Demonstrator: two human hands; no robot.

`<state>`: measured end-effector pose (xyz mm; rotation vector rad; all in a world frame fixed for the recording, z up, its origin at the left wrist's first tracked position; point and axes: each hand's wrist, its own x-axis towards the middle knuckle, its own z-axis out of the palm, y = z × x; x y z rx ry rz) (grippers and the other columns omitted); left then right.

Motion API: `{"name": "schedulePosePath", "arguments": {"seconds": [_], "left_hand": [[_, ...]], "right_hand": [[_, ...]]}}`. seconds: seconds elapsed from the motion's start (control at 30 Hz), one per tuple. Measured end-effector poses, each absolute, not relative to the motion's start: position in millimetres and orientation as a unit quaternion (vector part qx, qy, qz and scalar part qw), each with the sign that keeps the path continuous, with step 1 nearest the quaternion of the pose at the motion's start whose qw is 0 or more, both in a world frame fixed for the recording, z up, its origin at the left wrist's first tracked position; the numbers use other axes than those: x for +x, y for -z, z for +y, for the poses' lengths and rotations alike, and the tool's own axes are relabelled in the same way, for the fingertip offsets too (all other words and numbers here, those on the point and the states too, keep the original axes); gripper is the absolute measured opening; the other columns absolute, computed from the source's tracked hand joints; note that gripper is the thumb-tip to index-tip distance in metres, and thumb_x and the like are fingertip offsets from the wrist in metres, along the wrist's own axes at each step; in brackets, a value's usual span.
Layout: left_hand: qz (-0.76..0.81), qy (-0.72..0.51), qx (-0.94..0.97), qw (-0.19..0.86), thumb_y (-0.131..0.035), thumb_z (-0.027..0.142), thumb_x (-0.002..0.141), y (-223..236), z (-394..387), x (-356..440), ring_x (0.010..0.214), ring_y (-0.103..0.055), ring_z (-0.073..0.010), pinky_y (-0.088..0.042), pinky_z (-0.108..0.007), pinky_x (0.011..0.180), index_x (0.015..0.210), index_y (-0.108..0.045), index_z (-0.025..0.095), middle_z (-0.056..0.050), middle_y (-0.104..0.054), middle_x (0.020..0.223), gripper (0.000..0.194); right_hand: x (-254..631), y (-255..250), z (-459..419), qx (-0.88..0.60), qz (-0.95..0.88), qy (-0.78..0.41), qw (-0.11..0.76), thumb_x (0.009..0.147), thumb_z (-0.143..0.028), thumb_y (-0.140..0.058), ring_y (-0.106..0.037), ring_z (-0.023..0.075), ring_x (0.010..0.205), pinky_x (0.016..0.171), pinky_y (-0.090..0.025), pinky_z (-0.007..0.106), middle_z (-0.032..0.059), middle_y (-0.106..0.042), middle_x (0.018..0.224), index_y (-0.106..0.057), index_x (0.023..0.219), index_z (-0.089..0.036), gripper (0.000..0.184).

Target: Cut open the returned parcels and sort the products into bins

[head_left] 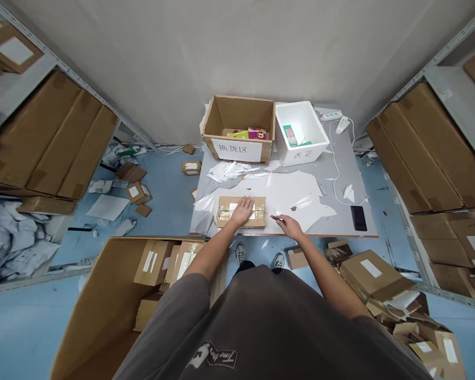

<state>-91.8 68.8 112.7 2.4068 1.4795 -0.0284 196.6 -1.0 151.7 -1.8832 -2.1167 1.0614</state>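
A taped brown cardboard box (224, 212) with a white label lies flat near the table's front edge. My left hand (243, 209) rests on its top, palm down, fingers stretched out over the label. In my right hand (290, 227), just right of the box, is a box cutter (276, 218) with a red and black handle. Its thin blade points left and reaches the box's right end; whether it touches the tape is too small to tell.
White paper (288, 187) covers much of the table. Behind stand an open carton (214, 126) and a white foam box (320, 138), both holding small packs. A phone (358, 218) lies at the right. A large carton (91, 295) of parcels stands at left; boxes (370, 272) crowd the floor at right.
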Motion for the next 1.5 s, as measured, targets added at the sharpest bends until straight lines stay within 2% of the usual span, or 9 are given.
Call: {"name": "schedulePosePath", "arguments": {"seconds": [0.13,0.33,0.73,0.97,1.17,1.27,1.33,1.4,1.5], "left_hand": [[0.530,-0.029,0.834,0.152,-0.047,0.027,0.104,-98,58,-96,0.163,-0.031,-0.0315,-0.024,-0.058,0.134,0.160,-0.047,0.012,-0.023,-0.045,0.167,0.058],[0.539,-0.051,0.822,0.173,-0.054,0.025,0.101,-92,54,-92,0.163,-0.032,-0.0329,-0.024,-0.062,0.134,0.160,-0.049,0.017,-0.020,-0.045,0.168,0.060],[0.559,-0.048,0.807,0.182,-0.052,0.022,0.102,-96,42,-84,0.162,-0.034,-0.0326,-0.024,-0.063,0.134,0.157,-0.053,0.014,-0.022,-0.049,0.164,0.055],[0.561,-0.072,0.809,0.160,-0.058,0.027,0.101,-92,37,-86,0.160,-0.039,-0.0323,-0.028,-0.065,0.133,0.160,-0.050,0.021,-0.018,-0.054,0.162,0.059],[0.555,-0.081,0.813,0.159,-0.047,0.038,0.109,-106,38,-92,0.161,-0.037,-0.0272,-0.030,-0.051,0.134,0.148,-0.062,0.017,-0.014,-0.053,0.164,0.047],[0.545,-0.079,0.819,0.163,-0.046,0.044,0.109,-121,42,-109,0.160,-0.036,-0.0269,-0.031,-0.049,0.133,0.148,-0.062,0.018,-0.012,-0.051,0.166,0.049],[0.559,-0.068,0.810,0.161,-0.049,0.046,0.107,-131,47,-126,0.162,-0.031,-0.0293,-0.031,-0.050,0.132,0.150,-0.060,0.022,-0.010,-0.045,0.170,0.051],[0.589,-0.040,0.790,0.166,-0.055,0.052,0.103,-139,53,-144,0.164,-0.025,-0.0344,-0.032,-0.053,0.130,0.155,-0.057,0.024,-0.010,-0.038,0.174,0.059],[0.614,0.020,0.764,0.200,-0.058,0.061,0.099,-145,62,-165,0.160,-0.029,-0.0389,-0.031,-0.055,0.127,0.161,-0.049,0.026,-0.012,-0.041,0.172,0.072]], "right_hand": [[191,-147,14,-0.576,-0.774,-0.263,0.023,0.105,-0.034,-0.060,-0.060,0.0264,0.115,0.092,-0.046,0.032,0.0108,-0.068,0.119,-0.068,0.135,-0.026,0.033],[197,-145,39,-0.517,-0.837,-0.181,-0.017,0.107,-0.034,-0.058,-0.055,0.0293,0.110,0.089,-0.040,0.035,0.0133,-0.064,0.116,-0.071,0.131,-0.025,0.030],[202,-145,54,-0.487,-0.848,-0.208,-0.028,0.108,-0.034,-0.056,-0.055,0.0286,0.111,0.086,-0.039,0.034,0.0130,-0.064,0.116,-0.070,0.133,-0.024,0.031],[234,-154,78,-0.532,-0.822,-0.201,-0.023,0.106,-0.032,-0.057,-0.055,0.0292,0.110,0.086,-0.043,0.034,0.0132,-0.064,0.114,-0.071,0.130,-0.023,0.029],[240,-151,70,-0.593,-0.761,-0.257,0.063,0.103,-0.032,-0.055,-0.058,0.0286,0.112,0.091,-0.046,0.036,0.0127,-0.066,0.117,-0.065,0.132,-0.021,0.032],[216,-142,44,-0.658,-0.674,-0.314,0.117,0.104,-0.041,-0.050,-0.063,0.0261,0.099,0.086,-0.050,0.035,0.0094,-0.068,0.109,-0.055,0.139,-0.020,0.041],[190,-131,21,-0.703,-0.569,-0.395,0.162,0.098,-0.054,-0.056,-0.064,0.0251,0.087,0.078,-0.051,0.034,0.0049,-0.066,0.095,-0.055,0.129,-0.020,0.045],[160,-120,-2,-0.710,-0.508,-0.446,0.195,0.089,-0.064,-0.063,-0.063,0.0248,0.085,0.075,-0.052,0.033,0.0022,-0.064,0.089,-0.055,0.109,-0.023,0.047],[119,-103,-26,-0.724,-0.463,-0.470,0.202,0.082,-0.073,-0.064,-0.063,0.0248,0.082,0.072,-0.051,0.032,-0.0009,-0.059,0.080,-0.049,0.098,-0.026,0.051]]}}
